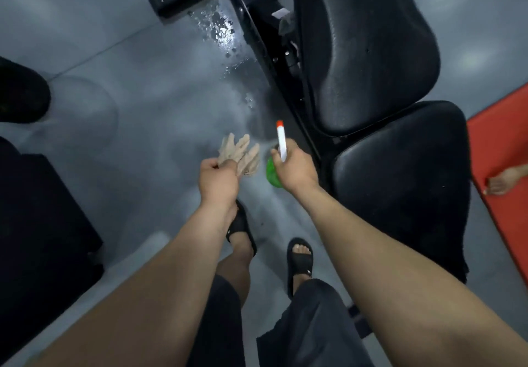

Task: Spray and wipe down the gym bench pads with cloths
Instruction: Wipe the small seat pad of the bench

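Observation:
My left hand grips a bunched beige cloth over the grey floor, left of the bench. My right hand holds a green spray bottle with a white, orange-tipped nozzle pointing away from me. The black gym bench stands to the right: its long back pad stretches away, and the seat pad lies just right of my right hand. Both hands are beside the bench and touch neither pad.
Water drops shine on the floor beside the black bench frame. A red mat with another person's foot lies at the right edge. Dark equipment stands at left. My sandalled feet are below my hands.

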The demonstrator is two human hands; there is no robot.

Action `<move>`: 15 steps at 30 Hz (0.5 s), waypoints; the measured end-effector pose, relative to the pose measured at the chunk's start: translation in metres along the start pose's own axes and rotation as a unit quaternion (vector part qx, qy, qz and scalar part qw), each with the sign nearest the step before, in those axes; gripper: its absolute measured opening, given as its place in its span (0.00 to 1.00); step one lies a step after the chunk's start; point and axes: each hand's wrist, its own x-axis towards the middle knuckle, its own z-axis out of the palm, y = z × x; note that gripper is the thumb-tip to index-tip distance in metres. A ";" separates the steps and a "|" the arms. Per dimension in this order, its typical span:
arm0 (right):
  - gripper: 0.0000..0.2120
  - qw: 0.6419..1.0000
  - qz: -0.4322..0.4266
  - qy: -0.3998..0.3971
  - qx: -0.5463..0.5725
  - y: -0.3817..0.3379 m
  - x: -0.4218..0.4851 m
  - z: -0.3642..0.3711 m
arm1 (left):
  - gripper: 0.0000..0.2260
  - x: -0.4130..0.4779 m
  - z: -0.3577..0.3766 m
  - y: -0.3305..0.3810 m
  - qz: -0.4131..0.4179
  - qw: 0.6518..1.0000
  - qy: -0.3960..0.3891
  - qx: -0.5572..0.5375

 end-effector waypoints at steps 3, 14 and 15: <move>0.15 0.999 -0.018 0.039 -0.007 0.014 0.042 0.041 | 0.04 0.041 0.004 -0.026 -0.020 0.999 0.019 -0.045; 0.12 0.997 -0.001 0.077 0.000 0.060 0.190 0.145 | 0.12 0.150 0.031 -0.085 0.042 0.994 -0.067 -0.082; 0.12 0.997 0.005 0.076 -0.002 0.063 0.200 0.150 | 0.10 0.155 0.030 -0.088 0.058 0.993 -0.060 -0.078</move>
